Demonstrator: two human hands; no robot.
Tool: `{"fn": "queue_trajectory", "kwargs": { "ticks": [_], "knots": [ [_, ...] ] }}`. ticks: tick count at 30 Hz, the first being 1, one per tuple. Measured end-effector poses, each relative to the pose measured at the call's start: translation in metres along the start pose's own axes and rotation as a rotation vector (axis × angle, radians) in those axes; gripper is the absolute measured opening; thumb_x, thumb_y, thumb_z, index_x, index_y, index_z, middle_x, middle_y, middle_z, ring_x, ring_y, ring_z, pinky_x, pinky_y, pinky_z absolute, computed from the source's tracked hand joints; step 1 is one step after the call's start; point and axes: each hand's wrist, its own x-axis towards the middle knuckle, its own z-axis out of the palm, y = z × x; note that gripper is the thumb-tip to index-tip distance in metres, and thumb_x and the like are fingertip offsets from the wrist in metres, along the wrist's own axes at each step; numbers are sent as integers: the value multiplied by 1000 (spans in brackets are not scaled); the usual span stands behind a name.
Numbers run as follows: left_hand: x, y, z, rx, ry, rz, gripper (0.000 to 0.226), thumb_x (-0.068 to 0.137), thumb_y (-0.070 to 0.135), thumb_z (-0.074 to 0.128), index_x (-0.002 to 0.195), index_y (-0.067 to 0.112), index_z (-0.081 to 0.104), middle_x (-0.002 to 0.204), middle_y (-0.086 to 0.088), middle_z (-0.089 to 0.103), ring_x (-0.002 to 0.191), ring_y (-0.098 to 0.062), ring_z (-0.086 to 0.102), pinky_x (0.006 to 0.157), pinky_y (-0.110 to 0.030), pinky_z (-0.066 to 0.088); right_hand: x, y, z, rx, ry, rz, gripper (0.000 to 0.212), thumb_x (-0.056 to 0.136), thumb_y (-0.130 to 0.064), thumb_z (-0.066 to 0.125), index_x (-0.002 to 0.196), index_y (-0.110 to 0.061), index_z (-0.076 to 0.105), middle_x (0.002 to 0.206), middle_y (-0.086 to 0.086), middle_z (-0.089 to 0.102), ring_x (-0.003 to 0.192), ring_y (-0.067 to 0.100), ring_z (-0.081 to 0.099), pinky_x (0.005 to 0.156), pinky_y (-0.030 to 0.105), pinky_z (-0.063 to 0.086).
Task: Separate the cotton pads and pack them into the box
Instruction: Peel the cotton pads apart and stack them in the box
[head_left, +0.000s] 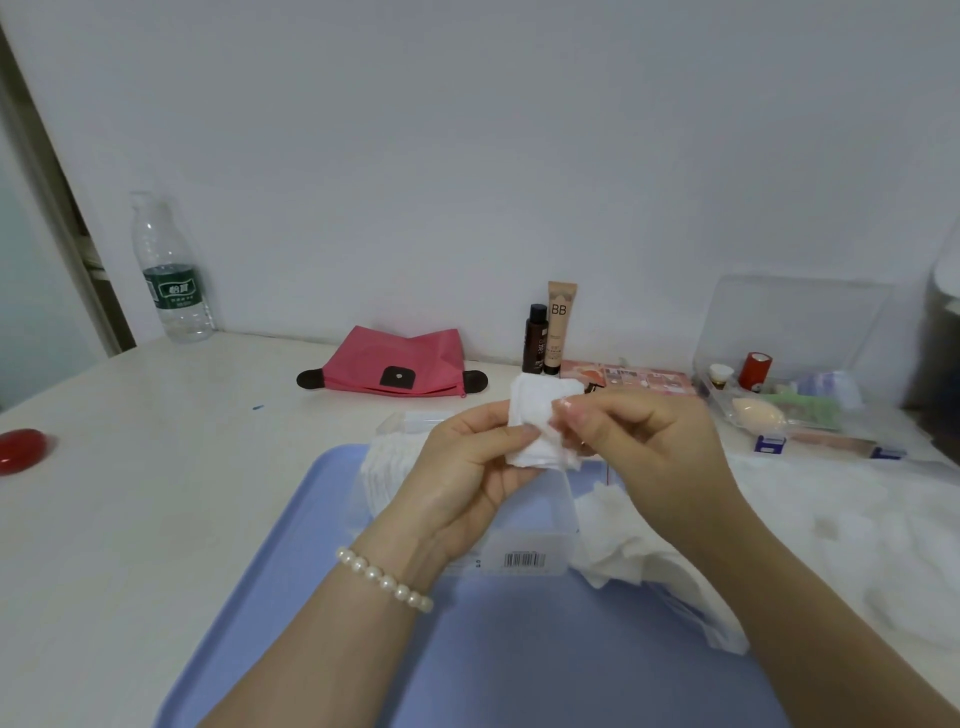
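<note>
A clear box (511, 540) sits on the blue tray (322, 597), mostly hidden behind the hands; a row of white pads (384, 470) stands packed at its left end. More loose pads (639, 551) lie heaped on the tray just right of the box. Far right on the bench (130, 493), an open clear case (789, 332) holds a beige sponge (758, 413), a red roll (756, 370), a small jar (721, 375) and some green and pale packets.

The pad (540, 421) being worked is white, soft, roughly square, with a stitched border, and looks to be more than one layer. It is held up above the box, between the two hands. The left hand (467, 467) grips its lower left side, thumb across the front. The right hand (644, 447) pinches its right edge with curled fingertips (569, 413).
</note>
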Motion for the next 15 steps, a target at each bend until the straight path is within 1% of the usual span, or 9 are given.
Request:
{"fn": "queue_trajectory", "kwargs": {
  "ticks": [1,2,3,4,6,8,10,12,15],
  "knots": [
    [0,0,0,2,1,-10,24,79,-12,50,99,-8,63,86,-18,71,74,-24,70,66,-28,59,1,1,-2,28,14,24,10,75,-21,75,79,-29,70,69,-8,70,59,10,63,60,18,51],
    [0,-1,1,6,-2,-25,25,81,-14,47,101,-9,62,86,-18,70,73,-23,70,65,-28,59,2,4,-5,5,40,28,19,77,-9,73,80,-28,70,67,-8,68,57,8,61,60,17,50],
    [-1,-1,1,12,-6,-40,25,83,-14,47,103,-10,62,87,-19,70,73,-23,70,65,-28,59,3,6,-6,-58,64,16,27,76,-2,72,81,-29,69,68,-7,66,57,8,59,60,14,48],
    [-1,-1,2,24,-14,-52,25,83,-14,47,104,-11,61,89,-20,69,74,-24,70,65,-28,59,3,7,-7,-155,71,-19,28,74,-3,73,83,-30,68,71,-8,62,60,9,56,61,12,45],
    [-2,-1,3,52,-35,-63,25,84,-12,48,106,-11,61,93,-21,68,76,-24,69,68,-30,59,4,8,-8,-321,69,-56,22,71,-16,70,87,-30,68,79,-11,55,65,8,50,62,9,39],
    [-2,-1,3,62,-42,-61,26,84,-13,47,106,-10,61,95,-21,68,77,-24,69,70,-31,59,4,8,-10,-398,48,-50,19,72,-22,68,90,-27,70,82,-15,50,70,2,48,64,7,37],
    [-2,-1,2,69,-42,-57,27,84,-15,46,106,-11,60,96,-22,67,77,-24,69,70,-31,59,5,6,-12,-429,7,-34,18,73,-19,74,89,-27,70,85,-15,48,74,-1,47,67,6,36],
    [-3,-1,3,94,-45,-53,28,83,-16,46,106,-10,61,96,-21,68,77,-23,69,69,-30,59,6,2,-14,-455,-23,3,24,72,-14,78,84,-31,66,87,-13,49,76,-3,46,68,5,35],
    [-6,-2,4,150,-69,-51,26,82,-17,47,97,-5,65,86,-16,71,72,-20,70,65,-28,58,7,-3,-15,-480,-46,83,32,69,-13,79,73,-36,58,88,-14,48,76,-5,46,68,3,33]
  ]
}}
